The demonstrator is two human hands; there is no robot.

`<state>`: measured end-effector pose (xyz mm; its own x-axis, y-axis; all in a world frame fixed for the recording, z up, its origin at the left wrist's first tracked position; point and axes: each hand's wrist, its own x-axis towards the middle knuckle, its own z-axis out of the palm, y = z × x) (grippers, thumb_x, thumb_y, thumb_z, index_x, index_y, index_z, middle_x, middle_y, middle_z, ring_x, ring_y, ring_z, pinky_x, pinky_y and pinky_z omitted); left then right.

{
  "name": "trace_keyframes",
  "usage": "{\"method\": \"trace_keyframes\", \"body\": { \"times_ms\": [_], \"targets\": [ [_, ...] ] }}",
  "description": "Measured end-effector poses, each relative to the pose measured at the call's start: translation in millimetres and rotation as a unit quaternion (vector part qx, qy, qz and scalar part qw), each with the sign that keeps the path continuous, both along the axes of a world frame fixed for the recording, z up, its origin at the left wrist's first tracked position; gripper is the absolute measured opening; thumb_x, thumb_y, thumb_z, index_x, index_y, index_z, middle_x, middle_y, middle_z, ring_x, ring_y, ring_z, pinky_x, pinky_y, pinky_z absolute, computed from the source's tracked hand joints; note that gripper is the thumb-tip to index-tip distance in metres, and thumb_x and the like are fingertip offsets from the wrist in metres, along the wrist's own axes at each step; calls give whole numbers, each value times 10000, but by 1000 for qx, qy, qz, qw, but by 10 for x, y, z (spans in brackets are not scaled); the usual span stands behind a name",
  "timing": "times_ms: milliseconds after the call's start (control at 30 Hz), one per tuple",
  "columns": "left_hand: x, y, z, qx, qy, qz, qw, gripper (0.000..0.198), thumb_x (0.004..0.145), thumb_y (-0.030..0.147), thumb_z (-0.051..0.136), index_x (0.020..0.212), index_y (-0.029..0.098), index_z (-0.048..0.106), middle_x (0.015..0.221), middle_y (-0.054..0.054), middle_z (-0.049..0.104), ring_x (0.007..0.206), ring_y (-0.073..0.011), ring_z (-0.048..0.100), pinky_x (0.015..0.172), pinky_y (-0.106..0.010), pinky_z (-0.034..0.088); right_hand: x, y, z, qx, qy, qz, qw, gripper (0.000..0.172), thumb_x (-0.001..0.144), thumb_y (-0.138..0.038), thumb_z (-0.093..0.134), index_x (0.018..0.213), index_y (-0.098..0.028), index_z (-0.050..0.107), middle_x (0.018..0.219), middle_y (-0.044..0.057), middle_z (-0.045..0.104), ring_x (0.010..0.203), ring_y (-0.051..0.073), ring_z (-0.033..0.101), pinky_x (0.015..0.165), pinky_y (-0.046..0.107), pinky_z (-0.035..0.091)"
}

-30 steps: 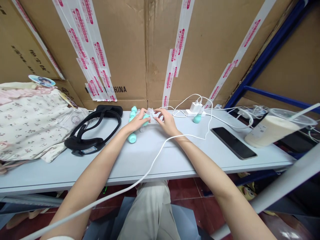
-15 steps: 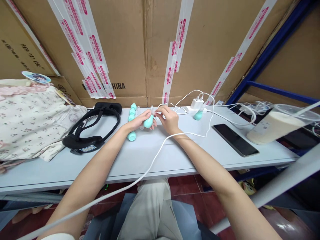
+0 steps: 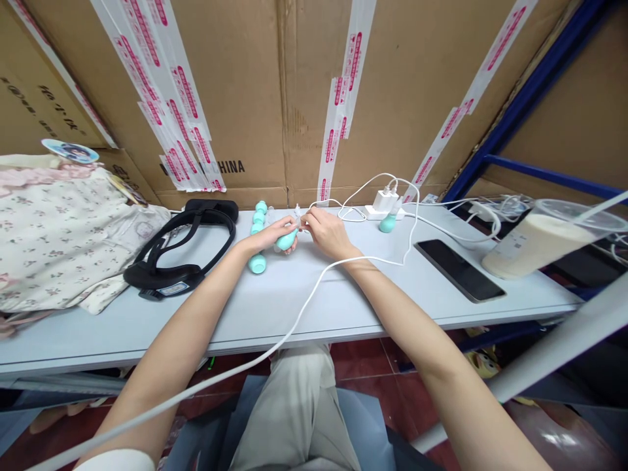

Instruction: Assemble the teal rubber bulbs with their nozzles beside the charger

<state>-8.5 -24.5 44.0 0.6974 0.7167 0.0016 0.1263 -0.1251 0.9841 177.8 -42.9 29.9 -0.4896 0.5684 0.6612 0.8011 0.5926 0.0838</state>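
My left hand [image 3: 275,234] is wrapped round a teal squeeze bulb [image 3: 286,241] with a clear nozzle that points up and away from me. Close against the nozzle's side, the fingers of my right hand [image 3: 328,230] are pinched together; whatever lies between them is too small to make out. Several more teal squeeze bulbs [image 3: 258,263] lie in a row just left of my left hand, their clear ends partly hidden behind it. Another teal bulb with a clear tip [image 3: 387,224] rests to the right, beside the white power strip.
A white cable [image 3: 314,297] crosses over my right forearm. Chargers [image 3: 385,199] sit in the power strip at the back. Rightward lie a phone [image 3: 458,269] and a tilted drink cup [image 3: 534,242]. Leftward are a black head strap [image 3: 181,255] and floral cloth [image 3: 63,242]. Cardboard [image 3: 245,98] stands behind.
The bulb in my left hand has tipped, its round end swinging left and slightly toward the table. My right fingers have drawn closer together beside the nozzle.
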Motion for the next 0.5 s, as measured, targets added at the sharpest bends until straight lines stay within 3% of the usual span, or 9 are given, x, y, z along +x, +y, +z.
{"method": "trace_keyframes", "body": {
  "times_ms": [267,500],
  "targets": [
    [4,-13,44,8,2,20,1000,420,770,584,557,891,195,452,612,-17,602,495,-154,563,489,-278,411,-56,-31,7,-47,97,-23,994,290,982,-324,291,934,-176,537,958,82,563,773,167,525,673,254,362],
    [31,-28,112,38,-22,20,999,396,808,557,525,931,185,469,628,-13,596,508,-138,557,496,-258,412,-161,-18,-16,-80,288,-27,954,235,971,-321,289,938,-203,489,931,40,529,803,147,517,722,247,384]
  ]
}}
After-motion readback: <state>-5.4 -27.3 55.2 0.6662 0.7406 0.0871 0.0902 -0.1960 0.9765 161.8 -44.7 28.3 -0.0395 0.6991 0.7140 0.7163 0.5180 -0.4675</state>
